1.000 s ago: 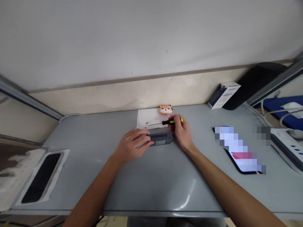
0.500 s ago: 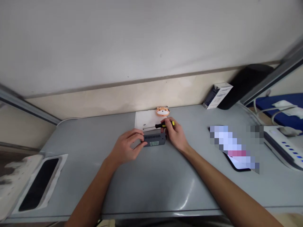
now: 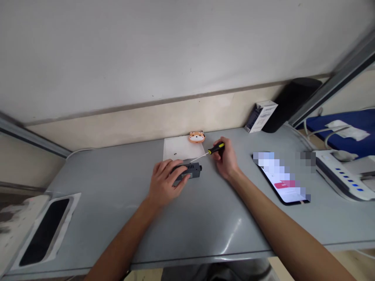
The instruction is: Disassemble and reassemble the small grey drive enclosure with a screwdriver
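Observation:
My left hand (image 3: 166, 180) is closed over the left part of a dark grey slotted box (image 3: 194, 171), which rests on the grey table with a black knob at its right end. In my right hand (image 3: 226, 159) is a black and yellow screwdriver (image 3: 216, 148), gripped by its handle. The thin shaft points left and down, its tip at the box's far edge; whether it touches cannot be made out. Behind the box lies a sheet of white paper (image 3: 182, 147) with tiny dark screws (image 3: 175, 153) on it. An orange animal-faced case (image 3: 196, 137) sits on the paper's far corner.
On the right lie a lit phone (image 3: 285, 191), partly blurred out, and a white power strip (image 3: 341, 173). A small carton (image 3: 260, 116) and a black cylinder (image 3: 288, 105) stand by the back wall. At left, a dark phone (image 3: 45, 230) lies on white paper.
My right hand has swung the screwdriver away from the paper, its tip now at the box. My left hand has slid further over the box and covers more of it.

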{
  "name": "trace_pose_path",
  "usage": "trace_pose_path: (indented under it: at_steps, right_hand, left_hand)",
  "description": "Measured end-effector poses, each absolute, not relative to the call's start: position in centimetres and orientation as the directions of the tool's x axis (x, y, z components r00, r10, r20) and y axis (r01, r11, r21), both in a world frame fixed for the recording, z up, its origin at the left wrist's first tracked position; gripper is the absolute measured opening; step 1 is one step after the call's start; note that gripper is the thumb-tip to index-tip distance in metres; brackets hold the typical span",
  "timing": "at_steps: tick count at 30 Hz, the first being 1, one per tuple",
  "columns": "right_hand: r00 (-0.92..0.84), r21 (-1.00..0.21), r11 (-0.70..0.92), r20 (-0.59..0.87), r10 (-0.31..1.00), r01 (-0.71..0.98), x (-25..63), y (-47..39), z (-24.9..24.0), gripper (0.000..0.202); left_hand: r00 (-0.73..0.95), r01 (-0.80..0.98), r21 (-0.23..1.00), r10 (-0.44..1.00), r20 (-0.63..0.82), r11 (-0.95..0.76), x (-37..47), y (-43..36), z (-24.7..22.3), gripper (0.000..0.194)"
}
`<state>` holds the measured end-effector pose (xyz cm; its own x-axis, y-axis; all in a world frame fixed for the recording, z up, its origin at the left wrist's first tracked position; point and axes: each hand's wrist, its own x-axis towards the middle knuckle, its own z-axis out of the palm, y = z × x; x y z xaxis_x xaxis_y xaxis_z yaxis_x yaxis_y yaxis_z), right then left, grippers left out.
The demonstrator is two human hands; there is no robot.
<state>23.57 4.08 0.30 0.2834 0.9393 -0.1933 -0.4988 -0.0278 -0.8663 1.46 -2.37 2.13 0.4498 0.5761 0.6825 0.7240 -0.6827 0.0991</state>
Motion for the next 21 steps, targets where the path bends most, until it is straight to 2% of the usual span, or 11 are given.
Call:
trace_pose_path:
  at_steps: [9, 13, 21]
  right_hand:
    - [0.268, -0.875, -0.015, -0.164, 0.950, -0.483, 24.8, 4.2, 0.4, 0.034]
    - [0.273, -0.854, -0.036, -0.206, 0.940, -0.519, 24.9, 4.3, 0.7, 0.036]
    - [0.233, -0.815, -0.088, -0.265, 0.936, -0.573, 24.6, 4.2, 1.0, 0.026]
  left_hand:
    - [0.439, 0.738, 0.054, 0.540, 0.718, -0.672, 2.8, -3.0, 1.9, 0.009]
    - [0.442, 0.725, 0.047, 0.516, 0.734, -0.688, 2.9, -2.8, 1.9, 0.008]
    - [0.450, 0.713, 0.073, 0.536, 0.714, -0.697, 3.1, -2.5, 1.7, 0.014]
